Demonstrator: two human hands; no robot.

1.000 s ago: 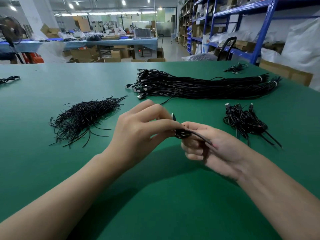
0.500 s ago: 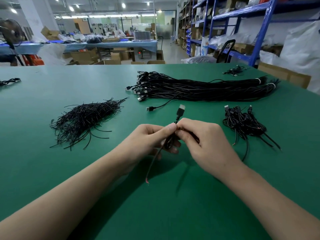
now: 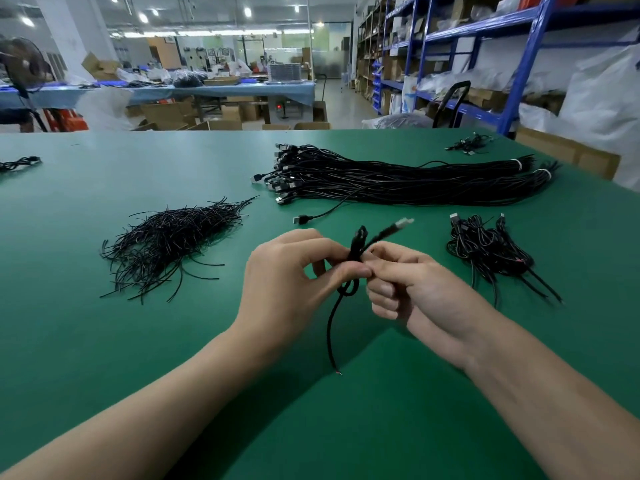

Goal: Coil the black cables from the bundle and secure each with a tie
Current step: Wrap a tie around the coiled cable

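Both hands meet above the green table (image 3: 104,341), pinching one coiled black cable (image 3: 355,251). My left hand (image 3: 294,282) grips the coil from the left with thumb and fingers. My right hand (image 3: 419,289) pinches it from the right. The cable's USB plug (image 3: 403,223) sticks up and to the right, and its loose tail (image 3: 330,334) hangs down to the table. The long bundle of black cables (image 3: 398,181) lies behind the hands. A pile of short black ties (image 3: 166,240) lies to the left. Finished coils (image 3: 488,247) sit in a heap on the right.
One loose cable with a plug (image 3: 303,219) trails out of the bundle toward the hands. Small cable pieces lie at the far left edge (image 3: 17,163) and far right (image 3: 467,144). Blue shelving (image 3: 502,64) and cardboard boxes (image 3: 571,154) stand beyond the table's right side.
My hands went from closed around the bunched cable to pinching it between fingertips. The tail dropped out below the hands, and the plug end has swung up to the right.
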